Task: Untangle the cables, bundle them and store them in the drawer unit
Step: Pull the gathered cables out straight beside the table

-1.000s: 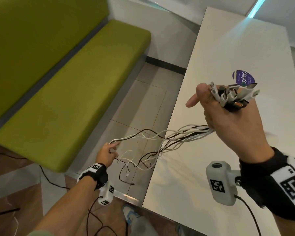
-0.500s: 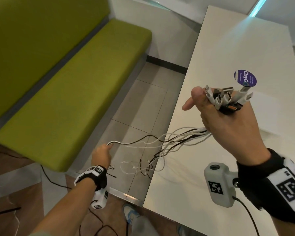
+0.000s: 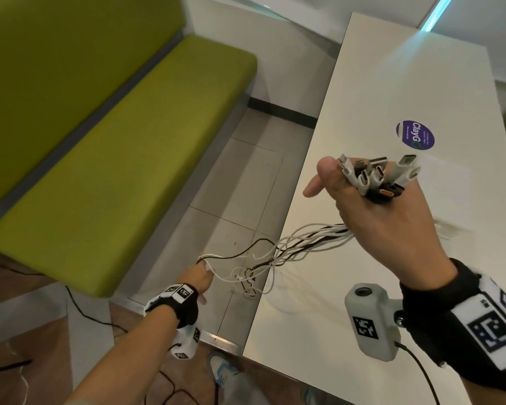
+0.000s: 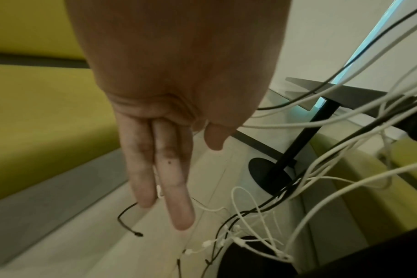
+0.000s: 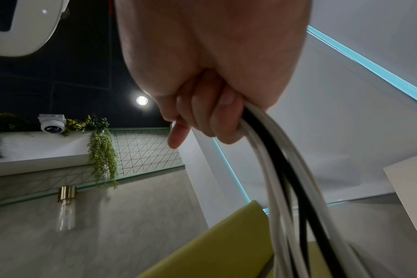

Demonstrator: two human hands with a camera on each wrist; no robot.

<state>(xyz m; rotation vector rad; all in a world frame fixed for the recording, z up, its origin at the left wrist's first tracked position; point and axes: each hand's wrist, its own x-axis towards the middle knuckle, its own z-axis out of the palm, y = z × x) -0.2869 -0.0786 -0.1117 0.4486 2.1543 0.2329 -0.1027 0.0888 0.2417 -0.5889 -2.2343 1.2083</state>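
My right hand (image 3: pixel 389 226) is raised over the white table (image 3: pixel 392 83) and grips a bundle of white and black cables (image 3: pixel 301 244) just below their plug ends (image 3: pixel 377 176), which fan out above the fist. In the right wrist view the fingers (image 5: pixel 202 116) curl round the cables (image 5: pixel 286 169). The strands run left off the table edge, down to my left hand (image 3: pixel 197 277) low over the floor. Its fingers (image 4: pixel 169 178) are straight, with thin white and black strands (image 4: pixel 250 206) passing between and beside them. Loose ends dangle in a tangle. No drawer unit is in view.
A green padded bench (image 3: pixel 129 171) runs along the left, with tiled floor (image 3: pixel 240 185) between it and the table. A round purple sticker (image 3: pixel 415 134) sits on the tabletop. The black table leg (image 4: pixel 295 150) stands under the table. My shoe (image 3: pixel 222 372) is below.
My left hand's fingers, curled on the strands a second ago, are now straight and have slid a little right along them. My right hand has sunk slightly, still gripping the bundle.
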